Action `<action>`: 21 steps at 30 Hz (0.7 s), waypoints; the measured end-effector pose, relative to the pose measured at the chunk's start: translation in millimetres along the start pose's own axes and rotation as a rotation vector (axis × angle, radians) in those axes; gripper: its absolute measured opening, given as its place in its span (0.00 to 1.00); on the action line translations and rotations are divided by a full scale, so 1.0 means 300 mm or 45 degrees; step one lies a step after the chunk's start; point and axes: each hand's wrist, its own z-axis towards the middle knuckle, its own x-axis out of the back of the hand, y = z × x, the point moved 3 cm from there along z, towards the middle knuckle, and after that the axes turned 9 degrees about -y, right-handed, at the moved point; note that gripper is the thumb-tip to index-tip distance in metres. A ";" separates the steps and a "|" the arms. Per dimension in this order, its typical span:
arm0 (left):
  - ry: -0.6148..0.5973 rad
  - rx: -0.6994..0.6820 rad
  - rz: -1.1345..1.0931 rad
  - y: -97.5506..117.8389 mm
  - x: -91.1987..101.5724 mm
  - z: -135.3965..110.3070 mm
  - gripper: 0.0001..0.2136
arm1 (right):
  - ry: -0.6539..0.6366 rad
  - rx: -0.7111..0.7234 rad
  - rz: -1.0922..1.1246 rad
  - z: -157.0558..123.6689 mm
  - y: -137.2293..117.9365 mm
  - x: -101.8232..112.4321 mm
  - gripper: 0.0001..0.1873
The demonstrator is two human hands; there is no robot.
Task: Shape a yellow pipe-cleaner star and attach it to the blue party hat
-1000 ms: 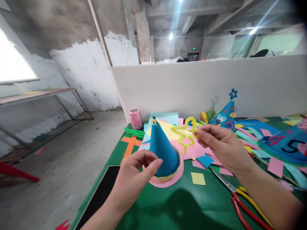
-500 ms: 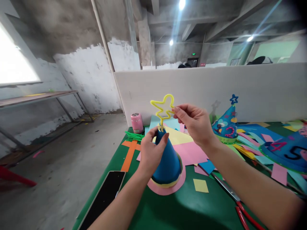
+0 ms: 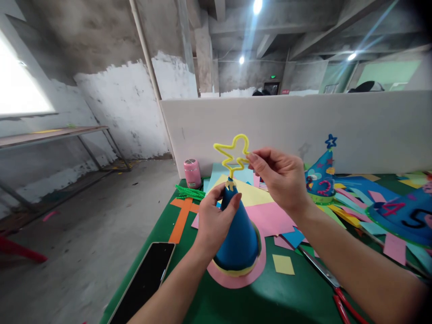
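A blue paper cone hat (image 3: 240,240) with a pink brim stands on the green table. My left hand (image 3: 216,211) is closed around its upper part, thumb on the near side. From the hat's tip rises a yellow pipe cleaner (image 3: 232,157) bent into a star-like outline. My right hand (image 3: 281,177) pinches the right-hand point of that outline between thumb and fingertips. Just below the tip, a small yellow cut-out (image 3: 231,184) sits on the cone.
Red-handled scissors (image 3: 332,281) and a phone (image 3: 145,279) lie near the front. Green pipe cleaners (image 3: 189,192), orange paper (image 3: 182,222) and a pink canister (image 3: 192,173) are at left. Decorated hats (image 3: 322,177) and paper scraps lie right; a white partition (image 3: 286,126) stands behind.
The hat and both hands have shifted slightly to the right in view, the hat also a little lower. The holds of both hands look the same.
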 end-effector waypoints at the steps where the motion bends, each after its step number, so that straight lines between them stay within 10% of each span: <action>1: -0.003 -0.002 0.003 0.000 0.000 -0.001 0.12 | -0.001 0.005 -0.007 0.001 0.001 0.000 0.08; 21: -0.033 -0.010 0.071 -0.004 -0.001 -0.002 0.09 | -0.174 0.123 -0.339 0.011 -0.043 0.003 0.06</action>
